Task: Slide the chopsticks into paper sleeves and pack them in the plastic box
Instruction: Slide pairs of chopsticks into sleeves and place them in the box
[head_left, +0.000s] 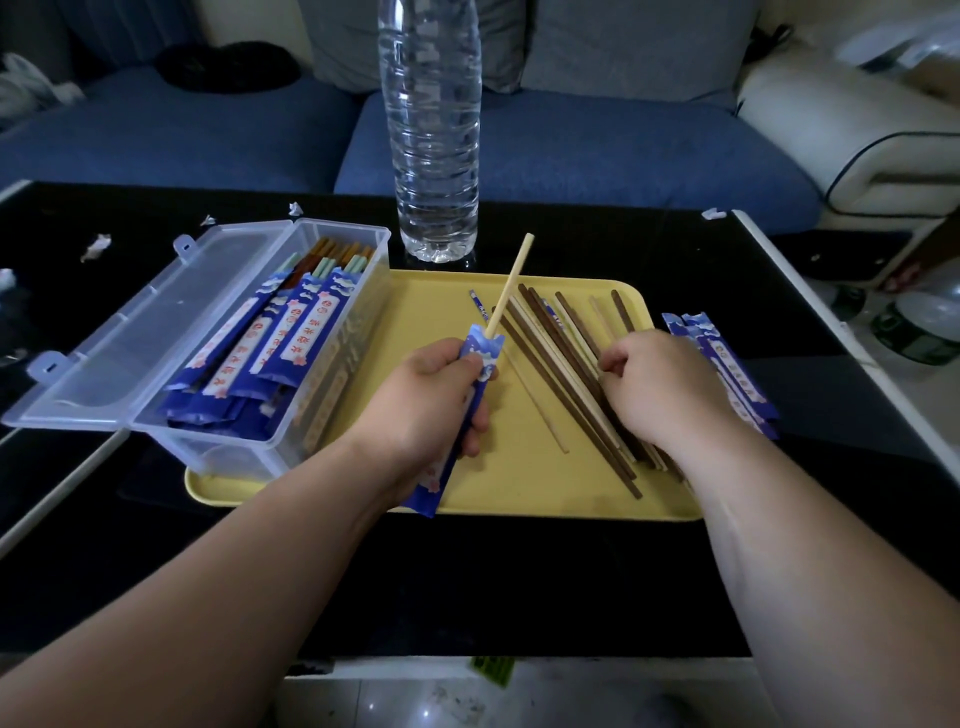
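My left hand (431, 400) grips a blue paper sleeve (470, 405) over the yellow tray (519, 493). A pale wooden chopstick (511, 283) sticks out of the sleeve's top, pointing up and away. My right hand (660, 384) rests with curled fingers on a fan of loose dark and pale chopsticks (561, 374) lying on the tray; whether it holds one is hidden. The clear plastic box (332, 395) stands open on the tray's left end, holding several sleeved chopsticks (291, 338). A stack of empty blue sleeves (727, 364) lies just right of the tray.
A tall clear water bottle (434, 130) stands behind the tray. The box lid (156, 322) lies open to the left. Small paper scraps (96, 247) dot the black table's far left. A blue sofa (571, 145) runs behind the table.
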